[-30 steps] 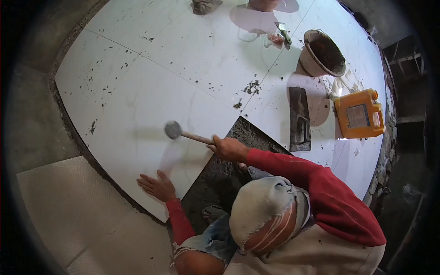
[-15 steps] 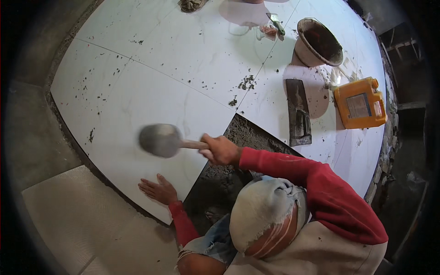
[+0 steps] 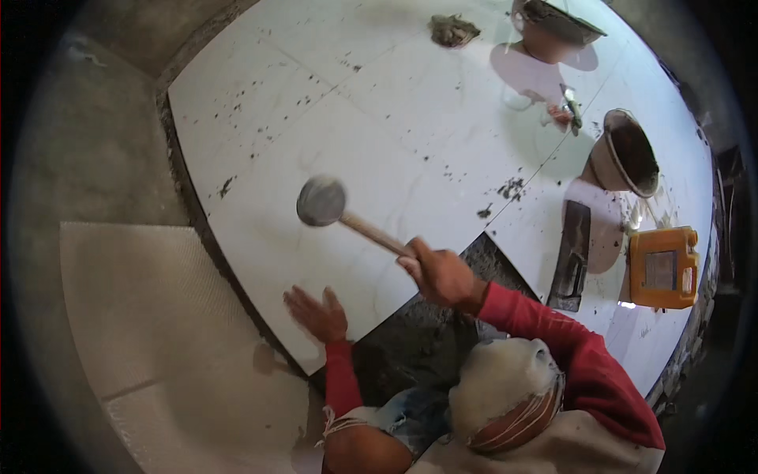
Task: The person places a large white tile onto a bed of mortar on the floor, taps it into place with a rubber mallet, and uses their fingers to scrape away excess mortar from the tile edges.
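My right hand (image 3: 447, 273) is closed around the wooden handle of a rubber mallet (image 3: 322, 200). Its round grey head is over a large white floor tile (image 3: 347, 272) with faint veins. My left hand (image 3: 317, 314), fingers spread, is at the near part of that tile; whether the palm touches it I cannot tell. Between my knees and the tile edge lies a bed of dark wet mortar (image 3: 426, 340), partly hidden by my right arm and knees.
Right of the mortar a long black trowel float (image 3: 570, 253) lies on the tiles near a yellow jerrycan (image 3: 663, 268) and a mortar-stained bucket (image 3: 624, 154). Farther off are a green-handled trowel (image 3: 572, 110), a second bucket (image 3: 553, 35) and a crumpled rag (image 3: 453, 31). Textured tiles (image 3: 158, 300) lie at left.
The view has shifted, so the scene sits farther right and mostly lower. The mallet head has swung upward relative to my hand, and my left hand's fingers have turned to point more away from me.
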`<state>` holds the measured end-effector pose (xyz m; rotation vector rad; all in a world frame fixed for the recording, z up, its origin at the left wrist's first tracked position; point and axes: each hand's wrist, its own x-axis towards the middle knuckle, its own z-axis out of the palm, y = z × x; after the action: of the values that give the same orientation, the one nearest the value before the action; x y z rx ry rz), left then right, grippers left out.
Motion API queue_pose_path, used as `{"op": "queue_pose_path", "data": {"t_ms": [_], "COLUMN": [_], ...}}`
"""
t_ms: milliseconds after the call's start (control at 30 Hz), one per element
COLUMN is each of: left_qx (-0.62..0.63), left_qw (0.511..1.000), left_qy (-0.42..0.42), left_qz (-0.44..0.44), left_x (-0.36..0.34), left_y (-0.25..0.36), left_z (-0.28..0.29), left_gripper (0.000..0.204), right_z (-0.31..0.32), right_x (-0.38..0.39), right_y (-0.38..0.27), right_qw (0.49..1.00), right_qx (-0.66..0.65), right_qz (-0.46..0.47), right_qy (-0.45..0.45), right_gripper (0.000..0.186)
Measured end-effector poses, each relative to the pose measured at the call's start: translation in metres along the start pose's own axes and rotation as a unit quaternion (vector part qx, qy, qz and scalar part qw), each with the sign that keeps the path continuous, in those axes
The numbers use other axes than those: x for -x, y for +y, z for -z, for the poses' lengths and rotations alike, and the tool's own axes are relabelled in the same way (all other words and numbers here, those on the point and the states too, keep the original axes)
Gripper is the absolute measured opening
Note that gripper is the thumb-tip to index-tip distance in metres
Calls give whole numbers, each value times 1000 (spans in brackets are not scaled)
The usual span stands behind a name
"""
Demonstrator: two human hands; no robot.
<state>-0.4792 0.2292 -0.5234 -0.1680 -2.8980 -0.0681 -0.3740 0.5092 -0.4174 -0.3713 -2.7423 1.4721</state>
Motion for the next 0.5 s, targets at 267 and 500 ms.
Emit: {"op": "queue_pose_path", "data": {"t_ms": [267,500], "left_qx": [22,32], "left_qw": [1000,999], "left_qy": [-12,-27], "left_qz": [7,11], "left_x": [-4,-2], "left_y": [4,0], "left_z": [5,2], "left_gripper": [75,79], "right_z": [15,16], "right_x": [19,44], "right_y": [1,16], "right_qw": [997,970], "right_qx": [51,162], "right_qz": [-49,-171], "right_qy": [15,-61], "right_gripper": [31,27]}}
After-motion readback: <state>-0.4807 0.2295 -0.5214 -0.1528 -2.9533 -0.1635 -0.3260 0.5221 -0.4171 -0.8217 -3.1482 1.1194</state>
